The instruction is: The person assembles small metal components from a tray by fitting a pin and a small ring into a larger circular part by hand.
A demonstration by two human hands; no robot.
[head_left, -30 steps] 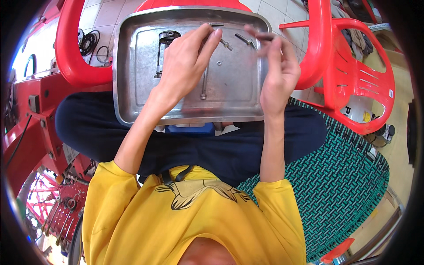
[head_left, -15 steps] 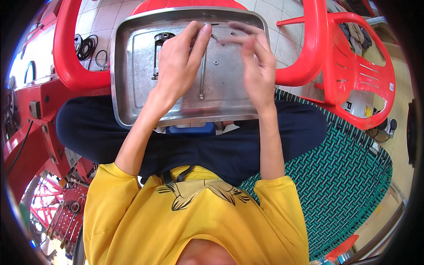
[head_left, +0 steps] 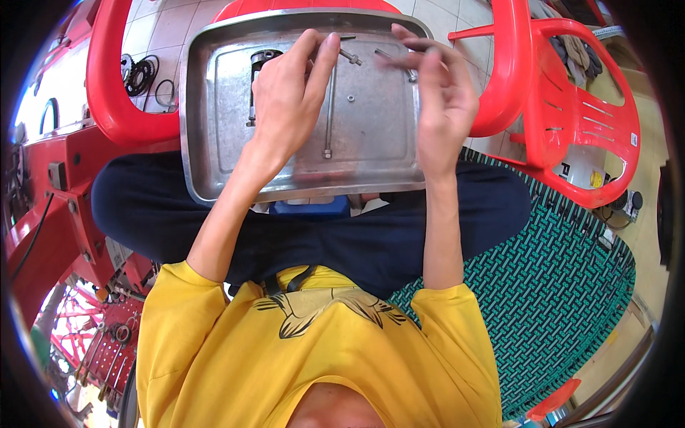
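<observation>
My left hand (head_left: pixel 285 96) is closed over the metal tray (head_left: pixel 194 153), thumb and forefinger pinching a bolt (head_left: pixel 350 56) that sticks out to the right with a nut on it. Its other end is hidden by the fingers. My right hand (head_left: pixel 448 100) hovers over the tray's right side, fingers apart and partly blurred, with nothing plainly held. Between the hands a long thin bolt (head_left: pixel 329 118) lies lengthwise, beside a small loose nut (head_left: pixel 351 98). A dark metal part with a round end (head_left: pixel 265 55) lies partly behind my left hand.
The tray stands in front of my crossed legs, between red plastic chair arms (head_left: pixel 492 107). Another red chair (head_left: pixel 585 114) is at the right, above a green woven mat (head_left: pixel 542 285). Red machinery (head_left: pixel 68 171) stands at the left; a black chain-like coil (head_left: pixel 139 75) lies on the tiles.
My right hand has moved right, away from my left hand, uncovering the nut end of the bolt. My left hand stays nearly in place, still pinching the bolt.
</observation>
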